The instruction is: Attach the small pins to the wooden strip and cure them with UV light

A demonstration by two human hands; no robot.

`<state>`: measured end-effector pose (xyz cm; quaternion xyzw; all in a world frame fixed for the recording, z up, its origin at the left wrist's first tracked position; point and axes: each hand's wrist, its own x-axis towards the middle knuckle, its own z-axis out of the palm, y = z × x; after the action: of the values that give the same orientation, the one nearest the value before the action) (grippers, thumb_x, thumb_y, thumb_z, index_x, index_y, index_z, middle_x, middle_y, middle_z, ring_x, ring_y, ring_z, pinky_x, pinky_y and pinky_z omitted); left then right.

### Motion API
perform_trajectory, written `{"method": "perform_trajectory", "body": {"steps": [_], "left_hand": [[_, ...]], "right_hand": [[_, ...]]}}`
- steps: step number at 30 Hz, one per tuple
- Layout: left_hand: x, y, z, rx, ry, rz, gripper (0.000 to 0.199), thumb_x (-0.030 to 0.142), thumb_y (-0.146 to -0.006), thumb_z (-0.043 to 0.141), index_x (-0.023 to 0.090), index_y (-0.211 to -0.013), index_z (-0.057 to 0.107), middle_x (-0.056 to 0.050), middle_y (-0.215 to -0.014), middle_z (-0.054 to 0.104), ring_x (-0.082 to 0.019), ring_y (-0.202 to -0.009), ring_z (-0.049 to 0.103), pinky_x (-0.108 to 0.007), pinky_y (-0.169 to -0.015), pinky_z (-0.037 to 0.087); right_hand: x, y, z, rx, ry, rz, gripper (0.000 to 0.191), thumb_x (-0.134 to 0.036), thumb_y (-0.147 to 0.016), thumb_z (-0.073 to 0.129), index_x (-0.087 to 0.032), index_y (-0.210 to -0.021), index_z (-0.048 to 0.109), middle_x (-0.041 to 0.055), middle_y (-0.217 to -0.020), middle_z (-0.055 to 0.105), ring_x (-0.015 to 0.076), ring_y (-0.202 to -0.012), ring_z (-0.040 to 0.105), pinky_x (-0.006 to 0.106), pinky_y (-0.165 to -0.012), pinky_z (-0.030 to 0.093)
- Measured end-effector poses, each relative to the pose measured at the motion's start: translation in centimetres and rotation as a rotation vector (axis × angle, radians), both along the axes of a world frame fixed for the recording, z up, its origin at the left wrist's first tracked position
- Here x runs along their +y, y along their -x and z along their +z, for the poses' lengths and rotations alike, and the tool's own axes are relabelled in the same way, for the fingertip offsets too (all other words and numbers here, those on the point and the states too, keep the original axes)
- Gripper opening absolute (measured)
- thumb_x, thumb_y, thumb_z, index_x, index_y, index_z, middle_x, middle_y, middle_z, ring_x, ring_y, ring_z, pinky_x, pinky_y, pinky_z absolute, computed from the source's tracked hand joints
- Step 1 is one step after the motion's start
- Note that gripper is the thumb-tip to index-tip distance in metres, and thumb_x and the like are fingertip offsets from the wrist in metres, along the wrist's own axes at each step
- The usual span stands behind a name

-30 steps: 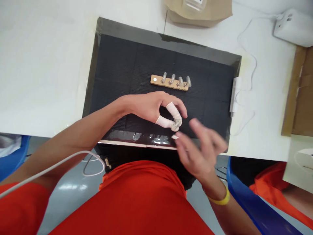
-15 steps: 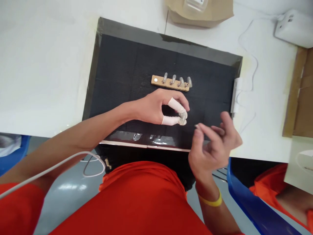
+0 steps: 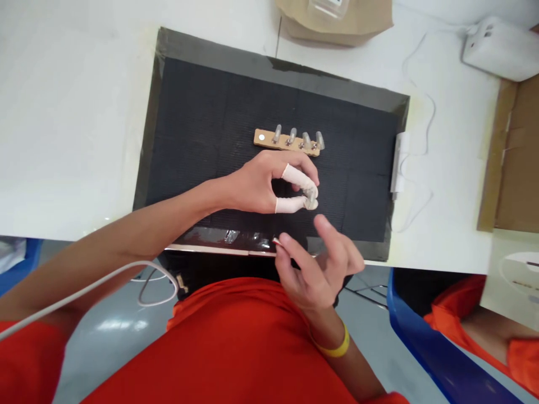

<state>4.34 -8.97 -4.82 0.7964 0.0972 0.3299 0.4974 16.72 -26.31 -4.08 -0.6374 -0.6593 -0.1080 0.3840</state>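
My left hand, with white covers on the thumb and forefinger, pinches a small clear piece between those fingertips. My right hand is lower and to the right; its thumb and forefinger pinch a tiny thin piece, pale with some red, too small to name. Beyond my left hand a light brown strip lies on the black mat. Several clear curved tips stand on the strip, and a white dot marks its left end.
At the back, a brown paper bag holds a clear container. A white box with a cable is at the back right. A person's arm shows at the lower right, beside a blue chair.
My right hand has moved left and down towards my body, still pinching its tiny piece. My left hand keeps its pinch; the whole view has shifted slightly.
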Motion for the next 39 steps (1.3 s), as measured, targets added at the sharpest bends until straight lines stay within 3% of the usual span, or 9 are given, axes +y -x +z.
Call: {"method": "perform_trajectory", "body": {"steps": [4,8,9,13,17,22,27,31,39], "left_hand": [[0.0,0.0,0.0,0.004,0.01,-0.012,0.01,0.015,-0.087,0.074,0.019,-0.091,0.081,-0.006,-0.105,0.077,-0.013,-0.086,0.073,-0.025,-0.082,0.058],[0.1,0.0,0.1,0.02,0.011,-0.004,0.009,0.016,-0.086,0.074,0.02,-0.091,0.081,-0.006,-0.106,0.077,-0.013,-0.087,0.073,-0.024,-0.082,0.059],[0.1,0.1,0.1,0.024,0.009,-0.003,0.009,0.016,-0.086,0.074,0.02,-0.09,0.081,-0.006,-0.106,0.077,-0.013,-0.086,0.073,-0.024,-0.081,0.059],[0.2,0.1,0.1,0.028,0.003,-0.006,0.01,0.016,-0.086,0.073,0.019,-0.09,0.081,-0.006,-0.105,0.077,-0.013,-0.085,0.073,-0.024,-0.081,0.059],[0.3,0.1,0.1,0.048,0.008,0.004,0.008,0.018,-0.086,0.075,0.02,-0.091,0.081,-0.007,-0.106,0.077,-0.014,-0.087,0.073,-0.025,-0.081,0.059],[0.2,0.1,0.2,0.063,0.017,-0.009,0.009,0.018,-0.086,0.074,0.02,-0.091,0.081,-0.007,-0.107,0.077,-0.014,-0.087,0.073,-0.025,-0.082,0.059],[0.2,0.1,0.3,0.076,0.029,-0.012,0.009,0.017,-0.088,0.073,0.02,-0.09,0.081,-0.007,-0.107,0.077,-0.014,-0.087,0.072,-0.025,-0.081,0.058],[0.1,0.0,0.1,0.058,-0.022,0.003,0.011,0.016,-0.088,0.072,0.019,-0.091,0.081,-0.006,-0.105,0.076,-0.013,-0.086,0.072,-0.025,-0.082,0.057],[-0.4,-0.2,-1.0,0.044,-0.327,0.178,0.013,0.015,-0.092,0.068,0.019,-0.099,0.078,-0.009,-0.112,0.074,-0.011,-0.08,0.064,-0.027,-0.076,0.056]], "right_hand": [[-0.2,0.0,0.1,0.182,0.023,-0.17,0.025,-0.014,-0.093,0.068,-0.026,-0.114,0.073,0.008,-0.151,0.059,0.0244,-0.132,0.056,0.037,-0.094,0.056],[-0.6,0.4,0.3,0.019,0.052,0.039,0.022,-0.018,-0.089,0.073,-0.028,-0.108,0.075,0.0043,-0.149,0.061,0.0228,-0.127,0.056,0.035,-0.096,0.055],[-0.6,0.5,0.4,0.018,0.04,0.046,0.022,-0.018,-0.089,0.072,-0.029,-0.108,0.075,0.0038,-0.149,0.061,0.0228,-0.126,0.056,0.035,-0.096,0.055],[-0.4,0.6,0.3,0.178,0.03,-0.143,0.023,-0.014,-0.091,0.069,-0.026,-0.11,0.074,0.0083,-0.149,0.061,0.0253,-0.129,0.056,0.037,-0.092,0.056],[-0.4,0.8,0.3,-0.003,0.068,0.041,0.02,-0.018,-0.089,0.07,-0.028,-0.106,0.074,0.0057,-0.144,0.064,0.023,-0.12,0.06,0.037,-0.095,0.054],[-0.3,0.9,0.4,0.182,0.066,-0.147,0.021,-0.016,-0.091,0.068,-0.027,-0.108,0.073,0.0078,-0.148,0.061,0.0256,-0.127,0.057,0.039,-0.092,0.056],[-0.8,1.1,0.5,0.003,0.06,0.082,0.016,-0.02,-0.092,0.071,-0.028,-0.105,0.074,0.0056,-0.14,0.065,0.0215,-0.119,0.059,0.035,-0.094,0.054],[0.2,-0.9,0.1,0.123,0.018,-0.145,0.018,-0.016,-0.092,0.069,-0.026,-0.107,0.074,0.0088,-0.146,0.062,0.0256,-0.126,0.058,0.038,-0.089,0.058],[3.5,-2.6,1.5,0.043,-0.064,-0.206,0.017,-0.02,-0.094,0.07,-0.026,-0.108,0.077,0.0092,-0.146,0.064,0.0278,-0.126,0.06,0.043,-0.091,0.058]]}}
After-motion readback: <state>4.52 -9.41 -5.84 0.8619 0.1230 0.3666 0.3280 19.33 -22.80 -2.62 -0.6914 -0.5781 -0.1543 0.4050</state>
